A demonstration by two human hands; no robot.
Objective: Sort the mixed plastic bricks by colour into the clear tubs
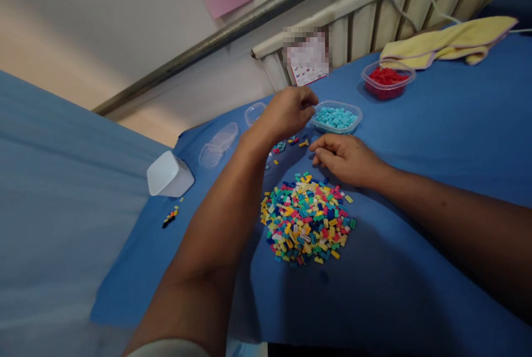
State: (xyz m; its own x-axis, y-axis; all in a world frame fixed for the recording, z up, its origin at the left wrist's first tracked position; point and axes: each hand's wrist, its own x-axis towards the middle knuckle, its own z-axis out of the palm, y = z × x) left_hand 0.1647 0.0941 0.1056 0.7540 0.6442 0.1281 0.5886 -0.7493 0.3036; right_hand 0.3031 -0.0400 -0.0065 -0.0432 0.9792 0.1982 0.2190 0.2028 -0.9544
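Note:
My left hand (291, 108) reaches to the left rim of a clear plastic tub (359, 118) holding light blue toy bricks (336, 117). Its fingers are curled together, and whatever they pinch is hidden. Just below that tub, my right hand (349, 160) rests low over the cloth. Its thumb and fingers come close together, and I cannot make out anything between them. In front of both hands lies a heap of small mixed-colour toy bricks (307, 218). A few loose bricks (279, 147) lie between my left forearm and the right fingertips.
A clear tub of red pieces (384, 91) stands at the back right beside a yellow cloth (449, 44). Clear lids (219, 143), a white container (168, 175) and a few bricks (170, 217) lie left. A radiator (374, 21) and a printed card (310, 60) are behind.

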